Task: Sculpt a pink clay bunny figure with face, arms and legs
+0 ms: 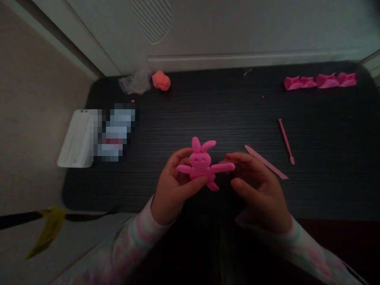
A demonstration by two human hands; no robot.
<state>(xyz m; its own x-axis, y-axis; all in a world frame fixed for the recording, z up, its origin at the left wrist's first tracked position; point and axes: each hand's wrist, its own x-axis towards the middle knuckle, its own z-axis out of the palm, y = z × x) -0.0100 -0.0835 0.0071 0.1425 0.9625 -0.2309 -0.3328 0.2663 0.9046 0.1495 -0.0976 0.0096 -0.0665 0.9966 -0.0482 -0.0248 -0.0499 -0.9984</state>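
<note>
A pink clay rabbit figure (200, 161) with two long ears, outstretched arms and a small foot is held up over the dark table. My left hand (178, 182) is closed around its body, the thumb pressed across its belly. Part of the lower body is hidden behind that thumb. Beside the figure's longer arm, my right hand (257, 182) is half curled with thumb and fingers apart, and nothing shows between them. Just beyond the right hand lie a flat pink clay knife (266, 162) and a thin pink modelling tool (286, 141).
On the dark ribbed tabletop (208, 107), a lump of orange clay (161, 80) sits by a crumpled clear plastic bag (136, 82) at the back. Pink moulded pieces (320, 81) stand at the back right. A blurred-out phone-like item (117, 132) and a white object (78, 138) lie left.
</note>
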